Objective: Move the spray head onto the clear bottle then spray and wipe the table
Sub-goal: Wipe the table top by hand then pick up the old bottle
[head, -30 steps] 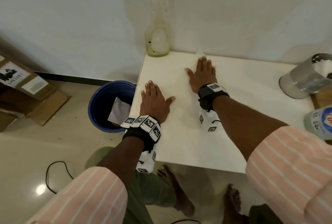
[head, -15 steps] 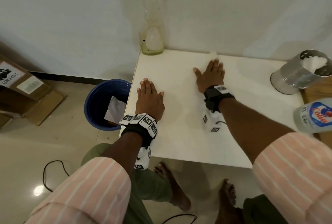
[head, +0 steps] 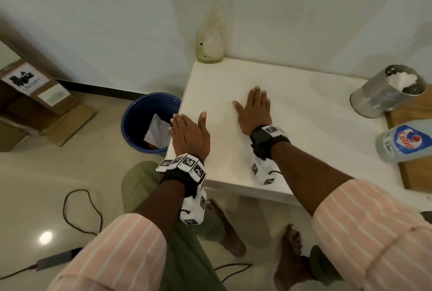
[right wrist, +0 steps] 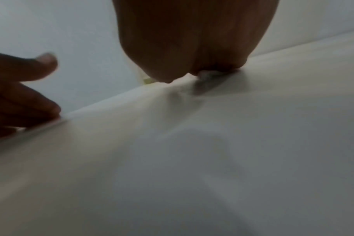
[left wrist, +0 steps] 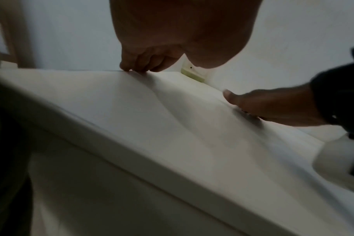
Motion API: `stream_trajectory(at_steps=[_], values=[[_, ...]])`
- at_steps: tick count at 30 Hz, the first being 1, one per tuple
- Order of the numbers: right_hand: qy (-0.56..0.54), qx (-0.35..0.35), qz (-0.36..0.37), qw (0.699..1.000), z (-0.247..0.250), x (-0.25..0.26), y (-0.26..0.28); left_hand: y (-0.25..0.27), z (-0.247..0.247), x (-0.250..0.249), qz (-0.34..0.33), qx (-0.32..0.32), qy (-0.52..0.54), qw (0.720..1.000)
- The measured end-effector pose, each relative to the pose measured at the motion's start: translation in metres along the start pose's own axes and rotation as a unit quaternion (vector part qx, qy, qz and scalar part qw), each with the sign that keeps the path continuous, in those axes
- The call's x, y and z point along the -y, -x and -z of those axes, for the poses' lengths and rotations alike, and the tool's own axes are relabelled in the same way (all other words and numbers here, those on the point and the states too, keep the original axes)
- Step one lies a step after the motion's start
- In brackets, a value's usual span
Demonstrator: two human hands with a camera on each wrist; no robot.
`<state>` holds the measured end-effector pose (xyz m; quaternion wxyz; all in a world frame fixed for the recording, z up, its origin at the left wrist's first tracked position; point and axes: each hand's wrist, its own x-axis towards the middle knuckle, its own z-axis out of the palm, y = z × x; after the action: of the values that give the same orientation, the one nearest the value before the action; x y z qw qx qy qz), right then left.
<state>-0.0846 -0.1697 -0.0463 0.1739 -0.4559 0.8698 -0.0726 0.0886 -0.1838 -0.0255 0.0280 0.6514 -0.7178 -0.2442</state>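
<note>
Clear bottle (head: 210, 33) is standing at the table's (head: 304, 108) far corner, well beyond both hands. Head view: right hand (head: 253, 110) is lying flat, fingers straight; left hand (head: 189, 134) is resting at the near edge, fingers extended. Left wrist view: fingertips (left wrist: 129, 67) are touching the edge. Right wrist view: palm is pressing the tabletop.

Blue-label bottle (head: 406, 143) cut off at right edge; both wrist views blurred

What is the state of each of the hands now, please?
Left hand: open, fingers straight at the table's left edge, holding nothing.
Right hand: open, flat on the table, holding nothing.
</note>
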Motion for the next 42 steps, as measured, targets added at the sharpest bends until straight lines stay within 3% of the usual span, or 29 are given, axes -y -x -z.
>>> stream_trajectory(at_steps=[2,4,7,11,14,16,18,20,22,24,27,30,33,36,38,40,42], values=[[-0.014,0.012,-0.056,0.998,-0.002,0.023,-0.004,0.003,0.001,0.002,0.005,0.017,0.035,0.999],[-0.01,0.025,-0.034,0.999,-0.005,0.049,-0.011,0.002,-0.001,0.003,0.003,0.02,0.044,0.999],[0.048,0.07,0.09,0.992,-0.009,0.074,-0.016,-0.006,-0.008,0.007,-0.017,0.017,-0.015,1.0],[0.106,0.127,0.289,0.943,-0.011,0.087,-0.001,-0.009,-0.011,0.008,-0.047,-0.003,-0.055,0.997],[0.126,0.105,0.342,0.925,-0.015,0.067,0.014,-0.005,-0.007,0.009,-0.03,0.014,-0.025,0.999],[0.11,0.073,0.298,0.945,-0.009,0.036,0.018,-0.004,0.004,0.005,0.015,0.025,0.041,0.999],[0.049,0.04,0.171,0.983,-0.001,-0.001,0.024,-0.004,0.015,0.003,0.039,0.041,0.088,0.995],[0.026,0.009,0.035,0.999,0.0,-0.021,0.038,0.0,0.021,0.002,0.046,0.041,0.099,0.993],[0.008,-0.013,-0.041,0.999,-0.01,-0.01,0.055,0.006,0.018,0.003,0.066,0.029,0.111,0.991],[-0.019,-0.014,-0.04,0.999,-0.022,0.023,0.065,0.015,0.015,0.002,0.088,0.021,0.137,0.986],[0.021,0.045,0.11,0.993,-0.038,0.07,0.079,0.026,0.015,0.006,0.104,0.003,0.159,0.982],[0.106,0.101,0.299,0.943,-0.045,0.095,0.096,0.028,0.022,0.015,0.116,-0.031,0.156,0.98],[0.183,0.111,0.411,0.886,-0.049,0.092,0.119,0.03,0.027,0.02,0.124,-0.061,0.152,0.979],[0.136,0.089,0.474,0.865,-0.052,0.066,0.129,0.026,0.024,0.025,0.101,-0.05,0.159,0.981],[0.127,0.064,0.426,0.893,-0.047,0.036,0.121,0.026,0.02,0.031,0.085,-0.021,0.145,0.986],[0.095,0.026,0.283,0.954,-0.035,0.01,0.111,0.026,0.015,0.037,0.084,-0.01,0.148,0.985],[0.053,0.003,0.16,0.986,-0.03,0.006,0.108,0.029,0.014,0.044,0.097,0.003,0.144,0.985]])
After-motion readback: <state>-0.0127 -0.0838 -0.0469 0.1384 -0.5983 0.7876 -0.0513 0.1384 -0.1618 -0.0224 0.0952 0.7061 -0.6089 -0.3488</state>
